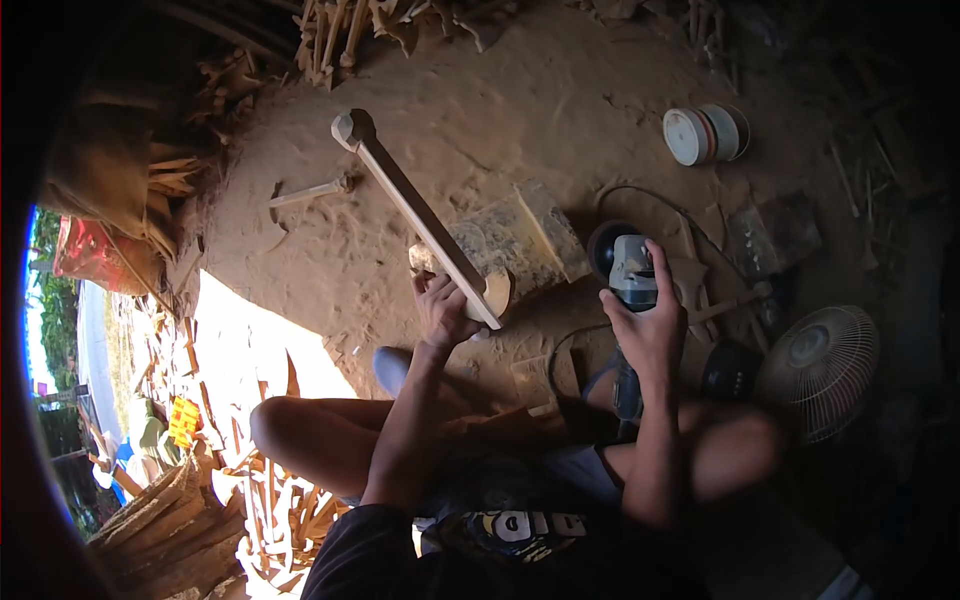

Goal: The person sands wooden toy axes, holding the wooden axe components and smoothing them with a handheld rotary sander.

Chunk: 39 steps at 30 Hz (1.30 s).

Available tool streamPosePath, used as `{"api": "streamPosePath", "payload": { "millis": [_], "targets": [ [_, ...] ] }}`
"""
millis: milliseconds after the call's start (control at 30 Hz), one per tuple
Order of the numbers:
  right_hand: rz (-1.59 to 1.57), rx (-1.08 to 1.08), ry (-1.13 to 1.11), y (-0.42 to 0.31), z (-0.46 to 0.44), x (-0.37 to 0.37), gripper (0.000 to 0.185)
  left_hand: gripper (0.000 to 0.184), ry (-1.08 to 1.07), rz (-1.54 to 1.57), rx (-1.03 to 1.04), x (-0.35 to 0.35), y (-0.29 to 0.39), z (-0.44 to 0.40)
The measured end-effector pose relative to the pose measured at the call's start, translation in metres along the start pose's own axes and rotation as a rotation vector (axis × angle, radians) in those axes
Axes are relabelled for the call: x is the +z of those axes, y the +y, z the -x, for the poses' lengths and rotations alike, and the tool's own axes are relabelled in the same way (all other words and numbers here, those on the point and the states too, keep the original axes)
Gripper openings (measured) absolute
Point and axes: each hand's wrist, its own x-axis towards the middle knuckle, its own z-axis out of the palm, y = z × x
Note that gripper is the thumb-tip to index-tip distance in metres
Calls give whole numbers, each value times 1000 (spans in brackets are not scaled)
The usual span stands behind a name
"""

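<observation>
My left hand (445,308) is closed around the near end of a long, pale carved wooden stick (412,218). The stick slants away to the upper left and ends in a thick, faceted knob. At its near end is a light, rounded wooden part (498,290). In my right hand (652,335) is an angle grinder (632,268), gripped by its body with the thumb and a finger along the head. Its dark disc (604,248) faces left, apart from the stick. Whether the disc spins I cannot tell. A worn, stained block (530,235) lies on the ground beyond both hands.
A smaller knobbed wooden stick (310,192) lies on the dirt floor. At the right are a white bucket (686,137) on its side and a round fan (822,365). The cord (680,212) curves past the grinder. Wood pieces (335,35) are piled at the back.
</observation>
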Motion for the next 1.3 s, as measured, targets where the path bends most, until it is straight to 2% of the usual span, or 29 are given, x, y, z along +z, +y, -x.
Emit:
{"api": "streamPosePath", "payload": {
  "millis": [33,133,200,333,467,567,667,767,867,1067,1133,1167,1300],
  "targets": [
    [26,22,-14,1,0,1,81,37,-73,-38,-24,-2,-1,0],
    [100,33,-55,15,-3,8,82,16,-372,-209,-121,11,-23,12],
    [135,-20,-79,30,-5,15,82,9,-371,-243,-59,23,-34,18],
    [40,50,-203,59,-5,39,86,5,-467,-290,-5,44,-46,30],
    [94,81,-306,73,-1,60,89,13,-511,-297,-11,47,-47,33],
    [123,99,-361,59,1,67,89,18,-485,-281,21,46,-46,34],
    [161,39,-363,61,-1,78,88,32,-431,-286,82,51,-50,39],
    [208,-50,-345,48,-3,82,87,51,-514,-195,8,33,-36,27],
    [253,-71,-365,46,-5,88,87,61,-327,-178,96,37,-40,29],
    [339,-77,-369,50,2,101,85,67,-304,-196,114,39,-42,32],
    [363,-40,-379,39,2,100,84,56,-339,-187,82,38,-42,32],
    [374,0,-392,32,2,98,84,50,-355,-183,69,38,-41,32],
    [541,206,-488,-8,-6,85,84,49,-370,-177,50,39,-41,33]
  ]
}}
